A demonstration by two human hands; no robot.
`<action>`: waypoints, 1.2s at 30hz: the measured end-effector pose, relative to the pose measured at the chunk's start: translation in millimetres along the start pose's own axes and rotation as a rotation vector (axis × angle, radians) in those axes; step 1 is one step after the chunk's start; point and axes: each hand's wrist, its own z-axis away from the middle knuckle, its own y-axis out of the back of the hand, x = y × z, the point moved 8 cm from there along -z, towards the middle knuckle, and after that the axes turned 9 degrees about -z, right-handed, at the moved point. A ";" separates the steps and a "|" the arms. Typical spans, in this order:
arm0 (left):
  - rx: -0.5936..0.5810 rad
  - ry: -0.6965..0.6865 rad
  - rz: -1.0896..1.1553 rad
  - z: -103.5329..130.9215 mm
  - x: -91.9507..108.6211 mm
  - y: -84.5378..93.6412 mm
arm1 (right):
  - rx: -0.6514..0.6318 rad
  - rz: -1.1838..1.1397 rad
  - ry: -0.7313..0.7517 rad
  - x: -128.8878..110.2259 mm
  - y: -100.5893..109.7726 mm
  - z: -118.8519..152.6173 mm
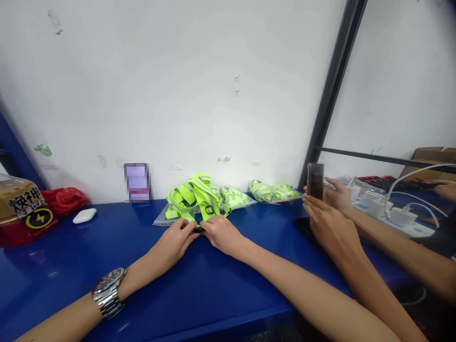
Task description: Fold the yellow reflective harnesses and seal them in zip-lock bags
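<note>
A neon yellow-green reflective strap with silver-grey stripes is heaped in loops on the blue table in front of me. My left hand, below a metal wristwatch, pinches a small black piece at the strap's near end, seemingly a buckle. From the other side, my right hand grips the same piece, its fingers closed. Most of the piece is hidden by my fingertips. A black slider shows on the strap just above my right hand. Under the heap lies a clear plastic bag.
More bagged straps lie by the wall. A phone leans there on the left, near a white case, red bag and large labelled container. At right, another person's hands hold a phone beside plugged-in chargers.
</note>
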 end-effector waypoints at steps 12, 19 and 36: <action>0.157 0.008 0.028 -2.8 -11.8 11.2 | 0.168 0.081 -0.250 19.3 32.0 11.4; 0.092 -0.062 0.081 1.9 -11.7 12.6 | -0.087 -0.202 -0.034 21.4 13.9 14.1; 0.085 0.309 0.446 0.6 -32.7 14.1 | 0.069 -0.550 -0.131 43.6 20.3 11.8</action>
